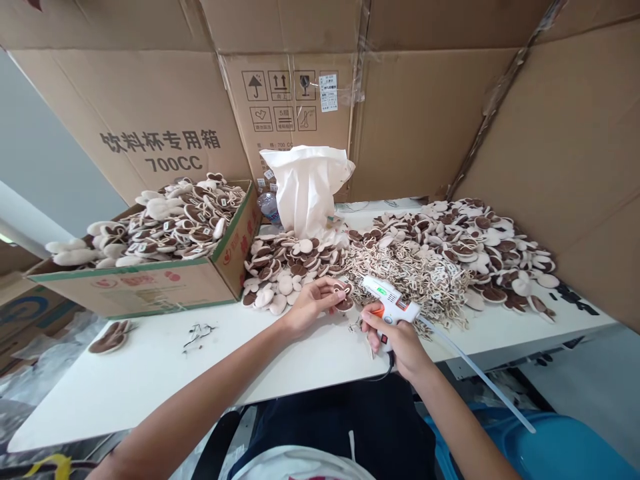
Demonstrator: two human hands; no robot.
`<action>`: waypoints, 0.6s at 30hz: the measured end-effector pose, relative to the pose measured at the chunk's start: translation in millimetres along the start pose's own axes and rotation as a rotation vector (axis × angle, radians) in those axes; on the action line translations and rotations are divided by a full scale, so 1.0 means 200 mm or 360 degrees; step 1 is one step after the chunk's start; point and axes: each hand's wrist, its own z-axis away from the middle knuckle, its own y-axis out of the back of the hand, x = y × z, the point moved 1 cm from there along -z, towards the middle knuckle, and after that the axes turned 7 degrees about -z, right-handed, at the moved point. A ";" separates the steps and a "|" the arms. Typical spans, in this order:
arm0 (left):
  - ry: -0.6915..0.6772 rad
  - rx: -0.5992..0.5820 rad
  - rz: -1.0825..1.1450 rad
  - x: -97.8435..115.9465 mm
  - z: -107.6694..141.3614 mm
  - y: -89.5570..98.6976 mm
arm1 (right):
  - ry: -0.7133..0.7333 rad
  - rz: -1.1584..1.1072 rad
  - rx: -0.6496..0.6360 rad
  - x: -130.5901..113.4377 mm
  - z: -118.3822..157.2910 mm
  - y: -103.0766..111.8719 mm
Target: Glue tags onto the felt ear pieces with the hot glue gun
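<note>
Near the table's front edge, my left hand [311,307] pinches a small brown and cream fabric piece [345,304] with a pale cord on its face. My right hand [393,337] is wrapped round the handle of a white and orange glue gun [391,305]. The gun's nozzle points left, just above and beside the fabric piece; whether they touch cannot be made out. A long translucent glue stick [480,373] sticks out of the gun's back. Behind the gun lies a heap of pale cord loops [425,277].
An open carton [150,293] full of fabric pieces stands at the left. More fabric pieces [285,267] lie behind my left hand, others [490,247] at the right. A white bag [310,187] stands at the back. Cardboard walls [415,120] enclose the table [200,360].
</note>
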 end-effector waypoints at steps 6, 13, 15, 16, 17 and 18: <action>0.0008 0.0159 0.0105 0.01 0.00 0.01 | -0.0011 -0.0071 0.0005 0.01 -0.01 0.01; 0.0018 0.0097 0.0152 0.00 0.00 0.01 | 0.0028 -0.0092 0.0083 0.02 -0.02 0.02; 0.0006 0.0041 0.0134 0.00 0.00 0.01 | 0.0040 -0.0089 0.0094 0.02 -0.02 0.02; -0.0002 0.0018 0.0119 0.00 0.01 0.01 | 0.0042 -0.0083 0.0099 0.03 -0.02 0.02; -0.0008 -0.0005 0.0103 0.00 0.01 0.00 | 0.0043 -0.0077 0.0104 0.02 -0.02 0.02; -0.0013 -0.0024 0.0092 0.00 0.01 0.00 | 0.0037 -0.0072 0.0107 0.02 -0.02 0.02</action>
